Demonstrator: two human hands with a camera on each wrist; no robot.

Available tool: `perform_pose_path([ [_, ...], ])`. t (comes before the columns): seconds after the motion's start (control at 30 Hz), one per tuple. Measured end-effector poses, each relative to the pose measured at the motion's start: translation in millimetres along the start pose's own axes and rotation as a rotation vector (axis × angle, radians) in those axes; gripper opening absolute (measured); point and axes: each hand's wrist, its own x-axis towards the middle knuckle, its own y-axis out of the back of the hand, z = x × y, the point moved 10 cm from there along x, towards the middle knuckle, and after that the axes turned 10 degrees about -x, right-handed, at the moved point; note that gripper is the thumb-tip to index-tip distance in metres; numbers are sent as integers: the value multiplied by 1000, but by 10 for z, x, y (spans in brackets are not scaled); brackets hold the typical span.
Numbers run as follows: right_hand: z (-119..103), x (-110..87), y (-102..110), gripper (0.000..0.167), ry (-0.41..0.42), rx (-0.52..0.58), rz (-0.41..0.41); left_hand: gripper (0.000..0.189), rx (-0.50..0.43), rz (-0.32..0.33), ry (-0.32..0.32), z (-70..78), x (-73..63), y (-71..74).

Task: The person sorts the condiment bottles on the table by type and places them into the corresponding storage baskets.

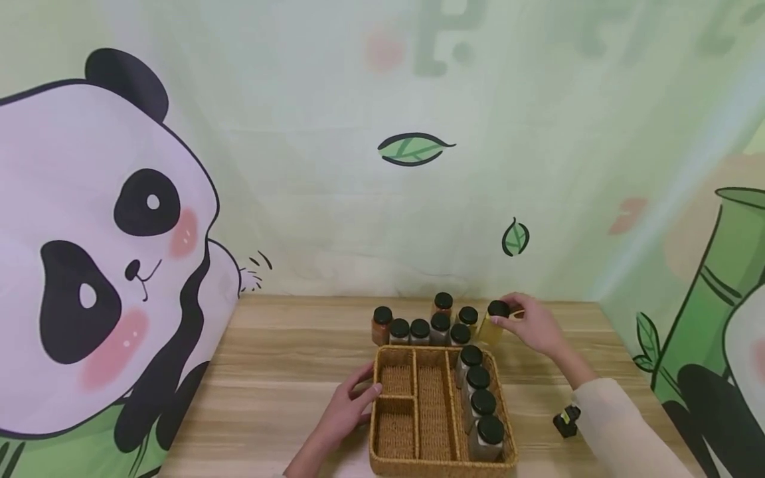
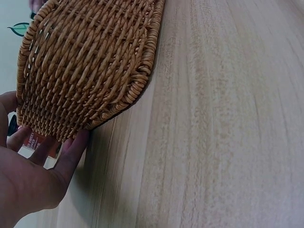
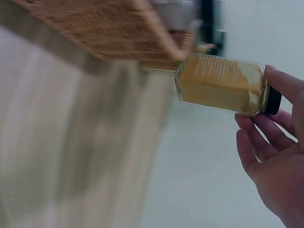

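Observation:
My right hand pinches a spice jar of yellow powder at its black lid, thumb on one side and fingers on the other. This jar stands off the basket's back right corner in the head view, tilted slightly. My left hand grips the left wall of a divided wicker basket, thumb over the rim and fingers along the outside. In the left wrist view the fingertips lie against the woven wall. Several black-lidded jars stand in a row in the basket's right compartment.
Behind the basket, several more spice jars stand close together, among them a reddish one at the left end. A small black object with a green mark lies right of the basket. A panda-print backdrop rises behind the wooden table.

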Motion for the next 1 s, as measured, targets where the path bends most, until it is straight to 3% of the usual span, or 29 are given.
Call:
perform_pose_path([
  [0.2, -443, 109, 355, 48, 82, 23, 38, 67, 3, -1, -10, 33, -12, 38],
  [0.4, -974, 94, 309, 46, 174, 90, 15, 69, 11, 2, -4, 23, -21, 52],
  [0.53, -1348, 42, 88, 44, 255, 147, -27, 69, 6, -4, -6, 15, -7, 33],
  [0.7, -1682, -19, -362, 44, 300, 196, -128, 63, -3, 0, -5, 3, -2, 26],
  [1.0, -1736, -24, -960, 47, 274, 168, -168, 58, 34, -14, -14, 36, -22, 3],
])
